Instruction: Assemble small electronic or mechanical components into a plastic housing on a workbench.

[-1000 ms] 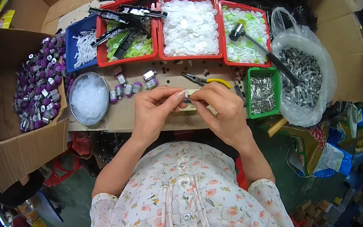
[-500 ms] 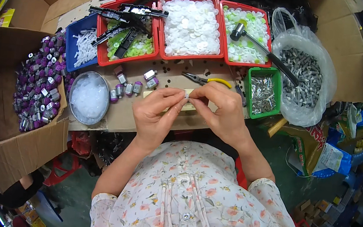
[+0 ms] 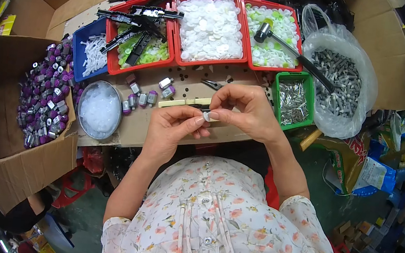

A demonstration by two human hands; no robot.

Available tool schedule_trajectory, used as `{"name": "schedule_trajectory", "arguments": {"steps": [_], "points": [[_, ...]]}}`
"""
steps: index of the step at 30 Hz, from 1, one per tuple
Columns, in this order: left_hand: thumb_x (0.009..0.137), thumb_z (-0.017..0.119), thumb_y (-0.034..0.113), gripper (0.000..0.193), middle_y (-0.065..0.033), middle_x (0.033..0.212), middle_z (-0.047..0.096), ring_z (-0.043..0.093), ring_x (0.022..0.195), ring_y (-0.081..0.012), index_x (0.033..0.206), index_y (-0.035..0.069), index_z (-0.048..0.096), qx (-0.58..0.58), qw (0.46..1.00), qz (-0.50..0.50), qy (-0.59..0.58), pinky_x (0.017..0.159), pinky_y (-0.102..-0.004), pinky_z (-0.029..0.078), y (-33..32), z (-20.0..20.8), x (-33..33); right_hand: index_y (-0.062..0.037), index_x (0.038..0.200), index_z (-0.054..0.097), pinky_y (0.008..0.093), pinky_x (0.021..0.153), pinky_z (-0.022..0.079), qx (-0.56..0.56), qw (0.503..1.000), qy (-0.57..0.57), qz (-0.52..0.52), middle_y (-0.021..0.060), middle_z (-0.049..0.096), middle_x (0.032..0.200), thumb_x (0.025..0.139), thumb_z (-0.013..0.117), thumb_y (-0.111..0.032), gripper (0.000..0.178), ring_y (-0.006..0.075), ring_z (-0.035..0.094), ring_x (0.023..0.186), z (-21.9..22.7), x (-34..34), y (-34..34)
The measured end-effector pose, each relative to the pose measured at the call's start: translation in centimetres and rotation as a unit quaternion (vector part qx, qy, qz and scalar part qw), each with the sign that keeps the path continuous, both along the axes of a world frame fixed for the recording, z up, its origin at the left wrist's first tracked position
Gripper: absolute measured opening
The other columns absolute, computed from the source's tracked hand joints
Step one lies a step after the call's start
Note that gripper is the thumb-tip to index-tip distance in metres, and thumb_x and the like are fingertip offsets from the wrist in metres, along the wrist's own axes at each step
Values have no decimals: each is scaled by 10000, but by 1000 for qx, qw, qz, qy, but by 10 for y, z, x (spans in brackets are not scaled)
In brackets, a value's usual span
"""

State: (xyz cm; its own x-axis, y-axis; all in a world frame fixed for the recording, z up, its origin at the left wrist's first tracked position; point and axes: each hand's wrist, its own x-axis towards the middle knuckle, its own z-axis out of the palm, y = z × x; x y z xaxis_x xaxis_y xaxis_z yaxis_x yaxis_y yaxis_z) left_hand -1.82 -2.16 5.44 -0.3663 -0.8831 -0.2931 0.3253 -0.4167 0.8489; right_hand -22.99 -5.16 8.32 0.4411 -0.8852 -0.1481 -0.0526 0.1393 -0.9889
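Note:
Just above the bench's near edge, my left hand [image 3: 167, 131] and my right hand [image 3: 247, 114] meet fingertip to fingertip. Between their pinched fingers is a small white plastic disc [image 3: 206, 117], partly covered by the fingers. Behind the hands lies a cream-coloured bar [image 3: 177, 102] with a dark part along it. Pliers [image 3: 212, 84] rest beyond it, their handles mostly hidden by my right hand. Left of the bar stand several small silver motors with purple ends [image 3: 152, 98].
Red trays [image 3: 248, 41] of white and green discs line the back, one topped by a hammer [image 3: 299, 57]. A green tray [image 3: 311, 114] of metal pins and a bag [image 3: 367, 104] of grey parts stand right. Left are a bowl [image 3: 79, 111] and a carton [image 3: 30, 168] of motors.
Both hands have come slightly nearer to me and rotated, so the white disc shows between them. More of the cream bar is uncovered, while my right hand now covers the pliers' yellow handle.

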Motion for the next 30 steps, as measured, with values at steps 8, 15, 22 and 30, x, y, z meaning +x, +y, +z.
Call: {"name": "schedule_trajectory", "arguments": {"steps": [8, 15, 22, 30], "points": [[938, 650, 80, 136, -98, 881, 703, 669, 704, -130, 1005, -33, 681, 111, 987, 40, 104, 629, -224, 527, 3, -2, 1, 9, 918, 678, 285, 689, 491, -249, 958, 116, -78, 86, 669, 860, 751, 779, -3, 196, 175, 639, 751, -3, 15, 15], [947, 644, 85, 145, -103, 897, 704, 657, 698, -123, 1035, -28, 666, 109, 987, 73, 94, 618, -213, 516, 10, -8, -2, -20, 905, 678, 355, 696, 474, -446, 864, 207, -108, 85, 664, 864, 737, 752, 20, 188, 256, 648, 768, -19, 26, 19], [915, 692, 69, 125, -78, 906, 692, 632, 698, -109, 1004, -19, 696, 63, 989, 105, -83, 628, -201, 491, 19, 0, 2, -40, 923, 665, 363, 712, 458, -455, 853, 236, -92, 73, 649, 888, 747, 734, 4, 194, 250, 634, 788, -27, 28, 19], [776, 757, -16, 192, -102, 959, 657, 617, 895, -235, 963, 13, 727, -386, 784, 144, -464, 760, -347, 499, 19, -10, 15, -50, 921, 677, 366, 746, 449, -412, 874, 251, -56, 71, 594, 894, 754, 723, -37, 174, 253, 605, 837, -50, 27, 16]]}}
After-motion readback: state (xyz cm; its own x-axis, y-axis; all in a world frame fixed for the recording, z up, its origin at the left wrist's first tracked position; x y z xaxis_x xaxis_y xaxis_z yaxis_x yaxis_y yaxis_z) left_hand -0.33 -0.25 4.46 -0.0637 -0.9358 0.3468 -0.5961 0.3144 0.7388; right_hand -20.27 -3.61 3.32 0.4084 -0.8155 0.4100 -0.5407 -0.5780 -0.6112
